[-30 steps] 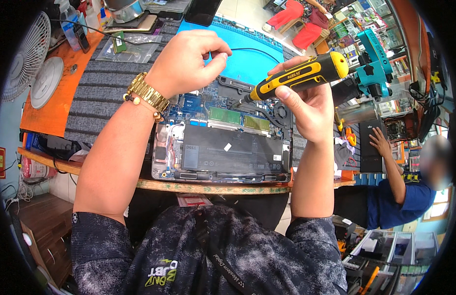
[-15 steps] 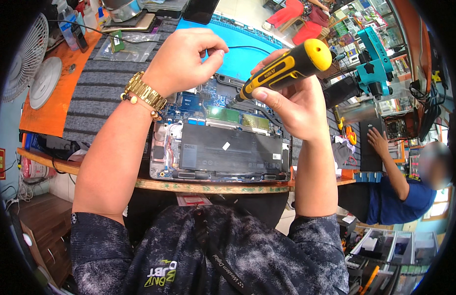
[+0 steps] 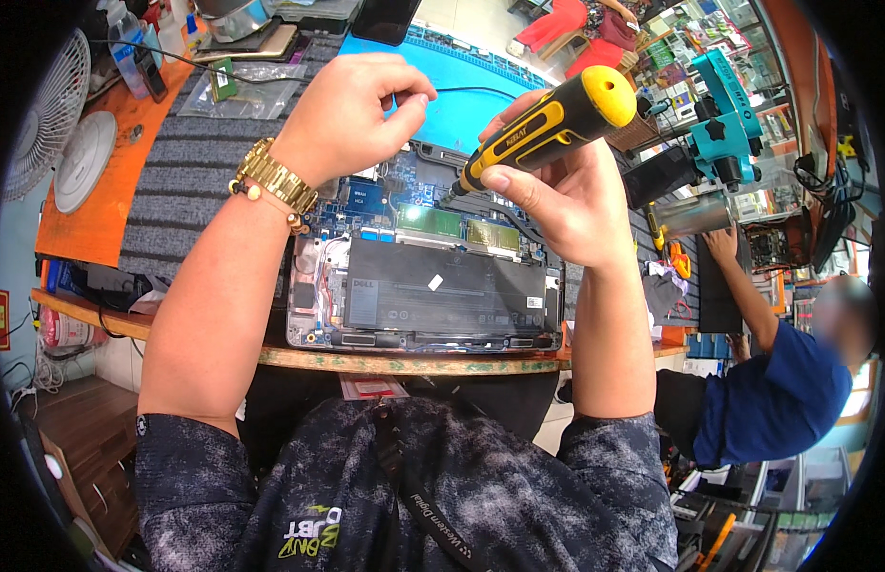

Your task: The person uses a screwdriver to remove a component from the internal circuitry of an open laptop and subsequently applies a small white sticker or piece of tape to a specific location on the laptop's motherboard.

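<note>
An opened laptop lies with its battery, blue circuit board and green memory modules exposed. My right hand grips a yellow-and-black screwdriver, angled down toward the board; its tip is at the board, exact contact unclear. My left hand hovers over the laptop's upper left, fingers curled with thumb near index; anything between them is too small to make out. A black cable runs behind it on the blue mat.
A fan, bottles and bagged green board are at left; a phone is beyond the mat; a teal microscope stands right. A co-worker reaches onto the bench at right; another person is beyond.
My right hand and the screwdriver have shifted left, the handle's end moving up in view. My left hand moved slightly left. The co-worker has leaned inward, one hand reaching farther back.
</note>
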Motion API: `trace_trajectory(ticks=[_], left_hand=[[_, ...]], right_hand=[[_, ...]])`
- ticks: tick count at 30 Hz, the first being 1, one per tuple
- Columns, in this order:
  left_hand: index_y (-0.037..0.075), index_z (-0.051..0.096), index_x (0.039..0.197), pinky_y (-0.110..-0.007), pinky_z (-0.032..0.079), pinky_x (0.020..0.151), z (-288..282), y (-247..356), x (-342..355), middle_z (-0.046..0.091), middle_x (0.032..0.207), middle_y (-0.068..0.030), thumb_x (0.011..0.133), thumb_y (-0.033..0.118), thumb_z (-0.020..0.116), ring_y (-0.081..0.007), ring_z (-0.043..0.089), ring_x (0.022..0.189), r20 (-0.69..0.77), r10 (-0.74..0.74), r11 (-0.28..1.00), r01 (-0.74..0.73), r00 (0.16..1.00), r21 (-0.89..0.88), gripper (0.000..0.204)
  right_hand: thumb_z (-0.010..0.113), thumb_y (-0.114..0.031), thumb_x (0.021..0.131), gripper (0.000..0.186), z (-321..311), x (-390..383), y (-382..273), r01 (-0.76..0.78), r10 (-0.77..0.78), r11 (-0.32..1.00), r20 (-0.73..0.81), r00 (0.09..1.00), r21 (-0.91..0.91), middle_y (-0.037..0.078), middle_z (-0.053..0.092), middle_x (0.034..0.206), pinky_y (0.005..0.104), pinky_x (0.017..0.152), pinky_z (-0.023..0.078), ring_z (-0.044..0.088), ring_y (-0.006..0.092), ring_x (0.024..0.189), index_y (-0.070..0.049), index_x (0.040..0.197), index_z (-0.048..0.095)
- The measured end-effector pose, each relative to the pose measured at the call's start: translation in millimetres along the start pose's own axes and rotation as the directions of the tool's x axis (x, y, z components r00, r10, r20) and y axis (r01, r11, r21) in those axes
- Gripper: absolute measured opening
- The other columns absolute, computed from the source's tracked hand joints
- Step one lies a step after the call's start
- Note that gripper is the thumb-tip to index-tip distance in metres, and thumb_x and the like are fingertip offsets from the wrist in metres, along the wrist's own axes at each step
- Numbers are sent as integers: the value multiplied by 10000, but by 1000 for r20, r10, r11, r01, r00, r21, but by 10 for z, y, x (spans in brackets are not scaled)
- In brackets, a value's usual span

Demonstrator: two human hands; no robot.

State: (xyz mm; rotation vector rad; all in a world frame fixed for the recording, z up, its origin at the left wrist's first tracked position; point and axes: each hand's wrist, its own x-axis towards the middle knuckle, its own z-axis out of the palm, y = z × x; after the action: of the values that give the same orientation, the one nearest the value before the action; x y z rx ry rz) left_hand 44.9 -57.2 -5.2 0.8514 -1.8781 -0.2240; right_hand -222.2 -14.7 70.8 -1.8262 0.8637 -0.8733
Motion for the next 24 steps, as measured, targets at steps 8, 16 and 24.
trace_trajectory(ticks=[8,16,24], left_hand=[[25,813,1045,-388,554,696,1,-21,4,738,869,-124,1000,116,724,-273,724,780,2,21,1000,-21,1000,17,135],[22,814,1046,-390,563,703,0,-28,0,750,885,-130,1000,117,722,-278,733,787,-1,23,999,-23,1000,23,139],[18,815,1051,-385,572,712,-10,-33,-1,757,895,-130,998,112,719,-277,735,788,14,3,1000,-4,1000,27,145]], right_hand=[[884,25,921,597,0,-14,7,5,-5,1000,11,1000,-11,137,722,1278,388,1054,607,727,210,1199,-12,1418,554],[886,22,921,599,-7,-19,9,-1,2,1000,18,1000,-15,135,725,1277,387,1058,606,728,208,1200,-15,1419,555],[888,17,923,585,-13,-29,8,-14,14,1000,15,1000,11,133,726,1276,379,1061,605,730,204,1199,-12,1409,564]])
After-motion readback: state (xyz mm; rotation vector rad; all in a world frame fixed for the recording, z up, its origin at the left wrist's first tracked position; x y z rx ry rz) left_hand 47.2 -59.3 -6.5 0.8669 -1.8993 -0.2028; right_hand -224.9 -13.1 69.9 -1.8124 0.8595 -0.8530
